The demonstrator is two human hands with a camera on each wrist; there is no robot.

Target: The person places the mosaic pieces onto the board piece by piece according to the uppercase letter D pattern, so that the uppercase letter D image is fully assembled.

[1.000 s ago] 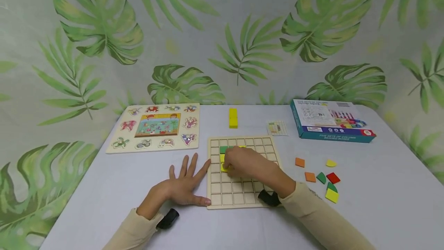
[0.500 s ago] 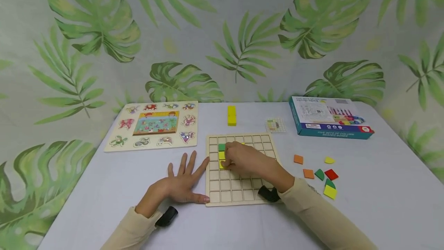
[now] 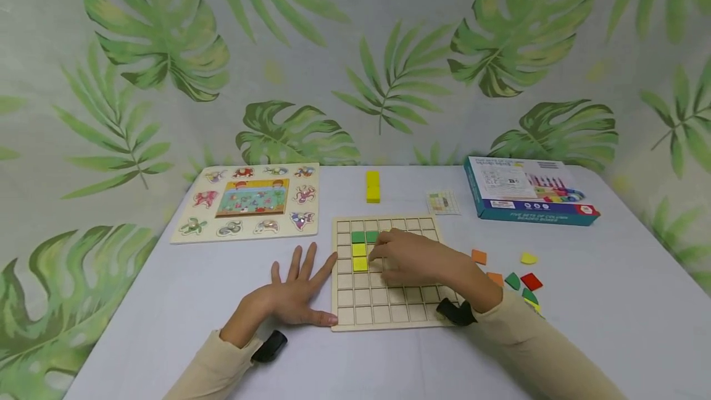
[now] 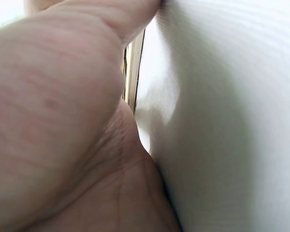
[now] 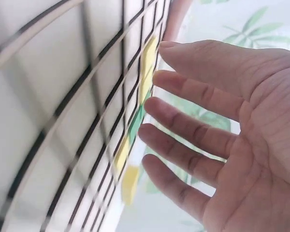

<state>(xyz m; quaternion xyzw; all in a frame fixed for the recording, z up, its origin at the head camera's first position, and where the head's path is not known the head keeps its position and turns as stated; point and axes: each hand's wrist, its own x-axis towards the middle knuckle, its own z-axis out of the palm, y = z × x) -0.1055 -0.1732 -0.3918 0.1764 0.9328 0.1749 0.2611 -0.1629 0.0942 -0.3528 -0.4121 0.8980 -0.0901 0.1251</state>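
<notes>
Wooden grid board (image 3: 389, 301) lies on the desk (image 3: 166, 301); the left hand (image 3: 294, 295) rests flat beside its left edge, fingers spread, thumb against the board; the right hand (image 3: 413, 258) hovers over the grid, fingers relaxed and holding nothing, seemingly just clear of the yellow tiles (image 3: 360, 257) and green tiles (image 3: 364, 237) set there.

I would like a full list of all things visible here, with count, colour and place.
grid board: one, pale wood, table centre.
green tiles: two, in the board's second row.
yellow tiles: two, below the left green tile.
loose pieces: several, orange, yellow, green, red, right of board.
yellow block: one, behind board.
pattern card: one, beside the block.
box: one, teal, far right.
animal puzzle: one, far left.
left hand: flat, at the board's left edge.
right hand: open, over the board.
</notes>
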